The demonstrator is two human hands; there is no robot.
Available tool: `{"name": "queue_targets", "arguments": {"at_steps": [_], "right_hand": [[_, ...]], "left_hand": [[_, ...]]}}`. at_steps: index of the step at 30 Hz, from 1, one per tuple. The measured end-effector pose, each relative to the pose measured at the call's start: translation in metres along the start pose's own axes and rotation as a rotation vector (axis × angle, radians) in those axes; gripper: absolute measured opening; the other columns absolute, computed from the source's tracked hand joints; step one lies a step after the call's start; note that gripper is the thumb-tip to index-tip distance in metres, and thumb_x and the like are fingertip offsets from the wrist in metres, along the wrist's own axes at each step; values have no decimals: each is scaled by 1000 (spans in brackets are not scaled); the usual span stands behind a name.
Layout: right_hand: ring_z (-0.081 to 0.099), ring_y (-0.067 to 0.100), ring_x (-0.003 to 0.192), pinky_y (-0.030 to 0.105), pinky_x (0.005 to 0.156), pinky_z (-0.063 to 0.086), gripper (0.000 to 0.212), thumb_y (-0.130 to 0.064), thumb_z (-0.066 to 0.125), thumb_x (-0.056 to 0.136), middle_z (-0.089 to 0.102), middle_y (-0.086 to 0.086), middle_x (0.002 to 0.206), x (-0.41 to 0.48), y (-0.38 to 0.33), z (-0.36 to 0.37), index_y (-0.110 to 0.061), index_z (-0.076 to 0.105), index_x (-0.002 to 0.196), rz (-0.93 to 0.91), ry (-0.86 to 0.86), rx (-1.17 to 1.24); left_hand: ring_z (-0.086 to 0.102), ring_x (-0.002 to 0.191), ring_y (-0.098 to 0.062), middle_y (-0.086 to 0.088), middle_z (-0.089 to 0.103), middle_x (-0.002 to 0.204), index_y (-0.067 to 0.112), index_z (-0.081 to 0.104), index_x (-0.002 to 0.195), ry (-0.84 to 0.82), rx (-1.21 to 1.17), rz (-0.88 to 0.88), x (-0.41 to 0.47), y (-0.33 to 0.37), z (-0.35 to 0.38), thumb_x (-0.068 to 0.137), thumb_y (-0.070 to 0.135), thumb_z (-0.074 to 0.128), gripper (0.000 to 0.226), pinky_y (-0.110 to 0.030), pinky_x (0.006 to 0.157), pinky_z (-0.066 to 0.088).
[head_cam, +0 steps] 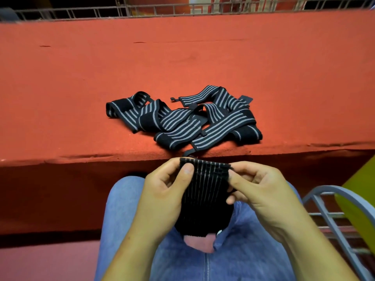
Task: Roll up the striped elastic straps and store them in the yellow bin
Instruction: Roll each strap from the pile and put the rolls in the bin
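Note:
A black strap with grey stripes (pixel 205 191) hangs over my lap, held up by its top edge. My left hand (pixel 162 191) pinches its upper left corner, thumb on the front. My right hand (pixel 257 189) pinches the upper right corner. A pile of several loose striped straps (pixel 182 120) lies on the red felt table (pixel 101 78), just beyond my hands near the front edge. One thin end of the pile dangles over that edge. A yellow-green surface (pixel 361 199) at the right edge may be the yellow bin; only a part of it shows.
A grey metal frame (pixel 324 209) stands to my right, beside the yellow-green surface. A metal grid railing (pixel 162 9) runs along the table's far side. My legs in blue jeans (pixel 125 220) are under the held strap.

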State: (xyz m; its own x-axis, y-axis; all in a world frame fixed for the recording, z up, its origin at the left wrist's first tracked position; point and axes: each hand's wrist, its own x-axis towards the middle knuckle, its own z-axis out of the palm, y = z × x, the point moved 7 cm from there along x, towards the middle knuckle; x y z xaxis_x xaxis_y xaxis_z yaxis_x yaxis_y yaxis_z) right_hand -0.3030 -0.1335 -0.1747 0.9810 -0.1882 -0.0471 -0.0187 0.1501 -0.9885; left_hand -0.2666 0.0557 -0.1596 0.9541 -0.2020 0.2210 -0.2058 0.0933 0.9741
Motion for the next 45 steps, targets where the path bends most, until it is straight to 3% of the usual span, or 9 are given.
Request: {"name": "queue_targets", "arguments": {"at_steps": [2, 4, 13, 18, 27, 33, 37, 41, 45], "right_hand": [[68, 19, 70, 25, 56, 56, 25, -27, 76, 75, 77, 15, 80, 0, -3, -1, -10, 84, 92, -24, 10, 8], [71, 19, 73, 25, 59, 58, 21, -25, 75, 80, 79, 16, 85, -1, -7, 0, -12, 85, 93, -39, 12, 10], [72, 22, 81, 27, 65, 60, 27, -25, 72, 81, 79, 22, 97, -3, -13, 4, -7, 84, 97, -42, 12, 61], [74, 20, 83, 26, 68, 60, 28, -24, 70, 81, 81, 18, 100, -4, -14, 6, -7, 84, 97, -32, -2, 115], [78, 19, 95, 23, 74, 60, 25, -18, 65, 84, 81, 16, 105, -6, -15, 11, -8, 85, 97, 11, -42, 196], [78, 20, 102, 25, 82, 62, 27, -17, 64, 86, 81, 17, 109, -7, -14, 16, -7, 85, 99, 43, -70, 257], [75, 25, 114, 28, 93, 61, 36, -25, 62, 91, 79, 18, 116, -9, -16, 21, -1, 81, 110, 42, -123, 278], [79, 20, 99, 23, 84, 61, 30, -26, 75, 79, 82, 14, 105, -8, -13, 20, -8, 84, 102, 4, -54, 168], [80, 22, 93, 26, 83, 62, 26, -24, 76, 80, 83, 11, 97, -7, -14, 14, -9, 83, 101, -78, 19, 36]], "left_hand": [[63, 79, -3, 5, 73, 84, 15, 76, 95, -9, 9, -8, 0, 0, 1, 101, 30, 60, 23, -17, 73, 49], [68, 89, -7, 0, 75, 94, 16, 77, 98, -20, 57, 12, 1, 1, 1, 100, 28, 59, 22, -20, 81, 51], [73, 102, -13, 1, 79, 103, 16, 80, 100, 68, 87, 43, 0, 6, -5, 98, 15, 65, 15, -25, 91, 54], [74, 102, -3, 10, 80, 102, 26, 79, 100, 105, 37, 52, -3, 14, -2, 93, 0, 69, 29, -13, 87, 52], [67, 121, -6, 12, 76, 121, 34, 73, 117, 82, -4, 20, -4, 12, -1, 91, 30, 61, 29, -29, 107, 49], [67, 121, -10, 7, 76, 121, 32, 74, 117, 91, -37, 22, -4, 12, 0, 96, 21, 60, 28, -32, 106, 47], [70, 115, -7, 8, 78, 115, 35, 77, 112, 126, -30, 22, -4, 13, -2, 99, 8, 62, 34, -21, 98, 50], [71, 112, -10, 5, 78, 114, 38, 79, 112, 138, -41, 14, -5, 12, -2, 97, 4, 64, 40, -21, 96, 53], [68, 105, 6, 17, 77, 111, 30, 73, 121, 137, -39, -26, -5, 10, -3, 93, 1, 69, 40, -10, 89, 50]]}}
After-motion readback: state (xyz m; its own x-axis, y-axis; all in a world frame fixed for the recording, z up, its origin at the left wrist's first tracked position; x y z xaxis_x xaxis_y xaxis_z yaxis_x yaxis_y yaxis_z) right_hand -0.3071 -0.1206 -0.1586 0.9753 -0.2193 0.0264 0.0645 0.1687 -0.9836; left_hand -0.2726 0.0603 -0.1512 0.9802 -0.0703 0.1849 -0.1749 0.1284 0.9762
